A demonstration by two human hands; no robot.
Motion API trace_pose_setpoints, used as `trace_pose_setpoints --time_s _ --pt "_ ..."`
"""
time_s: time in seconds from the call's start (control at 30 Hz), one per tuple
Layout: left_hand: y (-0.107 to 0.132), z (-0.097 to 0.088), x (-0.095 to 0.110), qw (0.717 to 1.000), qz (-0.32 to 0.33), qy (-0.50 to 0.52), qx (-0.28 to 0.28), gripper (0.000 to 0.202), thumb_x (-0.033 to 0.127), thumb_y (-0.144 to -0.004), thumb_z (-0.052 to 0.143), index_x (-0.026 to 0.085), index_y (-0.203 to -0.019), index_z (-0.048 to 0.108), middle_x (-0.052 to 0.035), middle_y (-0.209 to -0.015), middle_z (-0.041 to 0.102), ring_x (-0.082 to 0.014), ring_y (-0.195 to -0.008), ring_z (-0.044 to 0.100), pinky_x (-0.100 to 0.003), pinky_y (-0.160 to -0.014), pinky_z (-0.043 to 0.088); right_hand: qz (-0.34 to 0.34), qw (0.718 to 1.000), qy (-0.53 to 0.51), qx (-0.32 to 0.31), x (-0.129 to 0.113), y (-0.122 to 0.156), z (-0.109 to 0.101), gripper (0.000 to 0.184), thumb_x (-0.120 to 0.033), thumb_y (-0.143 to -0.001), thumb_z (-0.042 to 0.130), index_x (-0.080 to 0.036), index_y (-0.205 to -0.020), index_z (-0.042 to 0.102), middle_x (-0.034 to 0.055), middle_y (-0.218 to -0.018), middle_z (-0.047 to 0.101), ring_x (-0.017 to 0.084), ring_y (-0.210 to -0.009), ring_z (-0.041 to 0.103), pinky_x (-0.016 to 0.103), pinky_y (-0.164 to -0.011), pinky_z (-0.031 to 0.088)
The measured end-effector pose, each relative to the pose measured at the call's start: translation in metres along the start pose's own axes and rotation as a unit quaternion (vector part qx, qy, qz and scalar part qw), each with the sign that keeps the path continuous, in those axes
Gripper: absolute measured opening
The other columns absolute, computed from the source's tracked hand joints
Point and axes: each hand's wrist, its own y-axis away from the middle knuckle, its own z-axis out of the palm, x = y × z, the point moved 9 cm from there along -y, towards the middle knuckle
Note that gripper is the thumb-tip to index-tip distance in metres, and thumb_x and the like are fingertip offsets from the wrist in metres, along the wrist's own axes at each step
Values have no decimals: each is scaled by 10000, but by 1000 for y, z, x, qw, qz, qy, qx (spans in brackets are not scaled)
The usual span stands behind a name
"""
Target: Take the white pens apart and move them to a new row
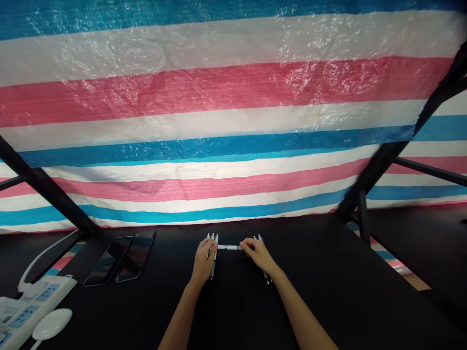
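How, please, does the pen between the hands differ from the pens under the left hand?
The single pen lies crosswise between the left hand and right hand; the bundle of pens points away toward the striped tarp. It is one pen; the bundle shows three tips. Both look white, on the black table.

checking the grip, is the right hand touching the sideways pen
Touching. The head view shows the right hand with its fingers pinched on the end of the sideways pen, with no gap between them.

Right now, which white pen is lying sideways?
The thin white plastic pen spanning between the left hand and right hand; the other white pens point away from the person.
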Motion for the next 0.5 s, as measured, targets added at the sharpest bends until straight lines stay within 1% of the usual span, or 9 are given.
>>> trace_pose_setpoints --time_s 0.13,0.2,0.27,0.37,0.5 --pt "0 1 -4 1000 -15 12 -5 331 356 -900 373 191 -690 567 -32 -728 571 -169 -712 559 -281 -678 447 -21 999 -36 35 1 -1 -6 214 -407 -828 534 -207 -809 609 4 -740 579 150 -651 517 262 -597 404" --pt "-1 0 -4 1000 -19 23 -4 335 357 -899 374 187 -680 562 -31 -737 566 -163 -708 563 -271 -671 446 -20 998 -42 46 3 -1 -7 207 -389 -791 584 -203 -878 608 17 -816 591 136 -629 503 259 -592 414" --pt "-1 -2 -4 999 -23 32 7 328 361 -894 383 185 -688 568 -38 -780 574 -168 -748 575 -272 -692 451 -17 998 -37 42 3 -1 -6 258 -389 -780 603 -206 -962 601 23 -867 596 127 -614 496 261 -596 423" --pt "-1 -6 -6 999 -29 35 24 310 366 -881 407 186 -702 584 -48 -829 584 -178 -787 584 -280 -714 457 -11 1000 -7 26 0 0 -3 278 -420 -844 521 -220 -1018 604 25 -846 610 145 -647 522 271 -615 421" --pt "-1 -6 -6 998 -29 42 25 301 365 -874 419 186 -717 603 -56 -847 587 -181 -798 585 -287 -719 464 -11 1000 15 9 -6 0 -2 360 -439 -931 340 -218 -884 620 10 -753 610 168 -696 564 284 -642 411"
